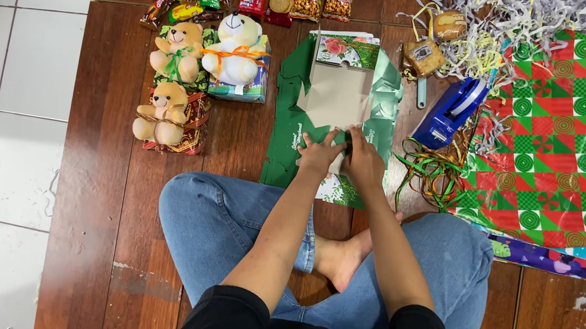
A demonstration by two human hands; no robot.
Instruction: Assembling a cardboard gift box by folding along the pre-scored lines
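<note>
head view: a person sits cross-legged on the wooden floor [99, 183]
left hand [319, 154]: fingers spread flat, pressing the green wrapping paper [284, 133]
right hand [362, 159]: fingers flat on the same fold
paper: on the floor before the knees, around a beige box [337, 96]
nearby: blue tape dispenser [451, 112], teddy bears [205, 53]

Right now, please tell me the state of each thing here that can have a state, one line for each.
Green wrapping paper: spread flat on the floor, near edge partly folded up.
Box: lying on the paper, uncovered on top.
Left hand: pressing the fold.
Right hand: pressing the fold.
Blue tape dispenser: resting untouched.
Three teddy bears: already tied with ribbon.
</note>
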